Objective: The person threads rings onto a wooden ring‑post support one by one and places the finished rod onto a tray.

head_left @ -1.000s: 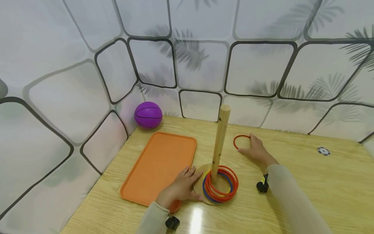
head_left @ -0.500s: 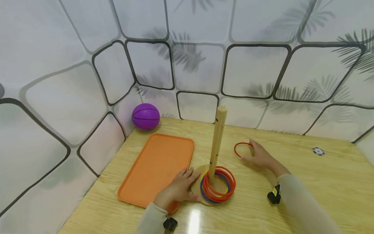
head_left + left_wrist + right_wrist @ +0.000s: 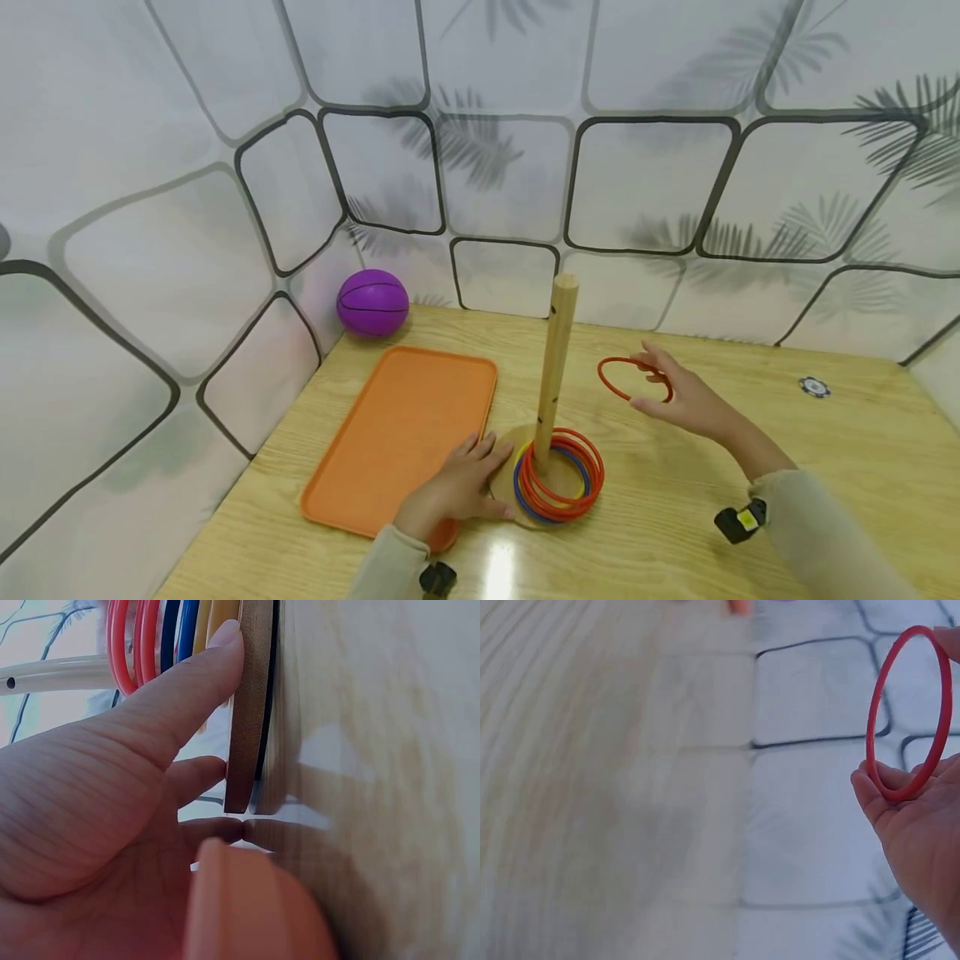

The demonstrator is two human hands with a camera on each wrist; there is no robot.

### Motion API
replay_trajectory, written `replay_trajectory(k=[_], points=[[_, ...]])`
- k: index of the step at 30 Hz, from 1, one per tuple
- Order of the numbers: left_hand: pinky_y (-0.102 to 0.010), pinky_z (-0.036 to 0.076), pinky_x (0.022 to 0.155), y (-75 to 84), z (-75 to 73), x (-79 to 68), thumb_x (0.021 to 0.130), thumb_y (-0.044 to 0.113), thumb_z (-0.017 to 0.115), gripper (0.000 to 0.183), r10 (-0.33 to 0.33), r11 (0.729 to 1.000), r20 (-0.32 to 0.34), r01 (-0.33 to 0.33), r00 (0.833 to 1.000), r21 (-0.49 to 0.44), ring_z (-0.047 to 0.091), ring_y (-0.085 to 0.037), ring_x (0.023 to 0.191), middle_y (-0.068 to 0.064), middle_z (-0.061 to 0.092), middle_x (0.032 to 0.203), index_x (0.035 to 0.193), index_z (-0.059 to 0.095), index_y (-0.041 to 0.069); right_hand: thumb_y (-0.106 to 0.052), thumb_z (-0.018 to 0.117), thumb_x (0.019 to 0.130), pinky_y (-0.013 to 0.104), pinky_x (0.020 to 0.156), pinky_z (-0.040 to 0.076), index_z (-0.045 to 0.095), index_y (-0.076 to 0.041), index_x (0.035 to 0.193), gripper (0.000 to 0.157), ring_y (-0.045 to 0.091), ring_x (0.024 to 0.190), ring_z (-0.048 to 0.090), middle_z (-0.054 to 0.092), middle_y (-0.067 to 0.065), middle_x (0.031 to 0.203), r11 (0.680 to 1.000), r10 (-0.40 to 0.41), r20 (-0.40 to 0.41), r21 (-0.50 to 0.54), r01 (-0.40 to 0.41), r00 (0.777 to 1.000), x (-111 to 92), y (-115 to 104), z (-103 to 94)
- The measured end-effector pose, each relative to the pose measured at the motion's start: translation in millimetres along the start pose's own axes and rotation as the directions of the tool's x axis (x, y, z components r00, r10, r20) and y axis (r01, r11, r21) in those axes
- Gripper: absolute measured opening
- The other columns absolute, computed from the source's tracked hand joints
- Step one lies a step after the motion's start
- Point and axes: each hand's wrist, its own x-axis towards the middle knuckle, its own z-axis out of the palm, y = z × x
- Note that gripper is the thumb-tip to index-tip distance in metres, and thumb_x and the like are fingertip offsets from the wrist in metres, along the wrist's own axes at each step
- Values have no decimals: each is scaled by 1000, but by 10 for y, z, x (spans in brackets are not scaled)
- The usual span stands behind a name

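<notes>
My right hand (image 3: pixel 693 404) holds a thin red ring (image 3: pixel 606 383) in the air, to the right of the upright wooden post (image 3: pixel 555 358). In the right wrist view this red ring (image 3: pixel 873 705) lies between the thumb and the fingers. A pile of red, blue and yellow rings (image 3: pixel 598 479) lies around the foot of the post on its round wooden base (image 3: pixel 504 479). My left hand (image 3: pixel 453 492) rests at the base's left edge with fingers spread. From the left wrist, the thumb touches the edge of the base (image 3: pixel 249 727), near the stacked rings (image 3: pixel 150 645).
An orange tray (image 3: pixel 397 425) lies left of the base, partly under my left hand. At the back left corner sits a purple ball (image 3: pixel 372 303). A poker chip (image 3: pixel 814 387) lies far right on the wooden table (image 3: pixel 847 467). Patterned walls stand behind and left.
My right hand has lifted the red ring off the table and tilted it, while the right forearm has swung to the right. The left hand stays at the base.
</notes>
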Motion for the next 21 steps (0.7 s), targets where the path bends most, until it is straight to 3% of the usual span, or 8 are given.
replay_trajectory(k=[3,6,10,13,17,21], points=[[-55,16,111,2,4,10,76,45,76,90,8,1000,-2,-8,1000,5,14,-44,140,-22,24,152,148,34,11,-8,67,87,25,97,41,12,-2,151,85,36,122,45,42,25,139,993,-115,-28,-24,114,993,-10,-191,-113],[-56,17,111,6,-4,15,76,44,76,90,15,1000,-4,-15,1000,17,15,-45,139,-23,25,151,148,34,10,-2,68,84,8,95,33,9,-10,153,91,17,126,44,44,20,139,977,-213,-42,-36,211,976,-15,-397,-275],[-56,16,111,8,-14,6,76,44,76,90,16,1000,-2,-16,1000,13,15,-45,139,-23,25,151,148,33,9,9,68,77,8,97,31,8,-11,153,99,-1,126,41,45,5,142,944,-329,-45,-19,328,943,-8,-694,-518],[-56,15,111,6,-11,3,76,43,76,90,14,1000,0,-14,1000,1,14,-45,139,-23,24,152,148,33,9,16,68,72,10,97,34,9,-5,152,102,1,122,46,45,-3,143,913,-408,-51,1,408,912,5,-893,-672],[-56,15,111,2,-3,9,77,44,76,91,12,1000,3,-12,1000,0,13,-45,140,-23,23,152,148,32,10,13,67,76,15,99,36,7,3,150,96,11,124,46,44,6,144,838,-535,-45,96,537,844,61,-1095,-834],[-57,16,111,5,-2,-3,76,43,76,90,19,1000,-4,-19,1000,-1,14,-46,139,-24,24,151,148,33,9,-4,66,87,21,105,33,3,6,148,88,20,132,39,40,15,145,748,-642,-28,197,634,767,159,-1299,-953]])
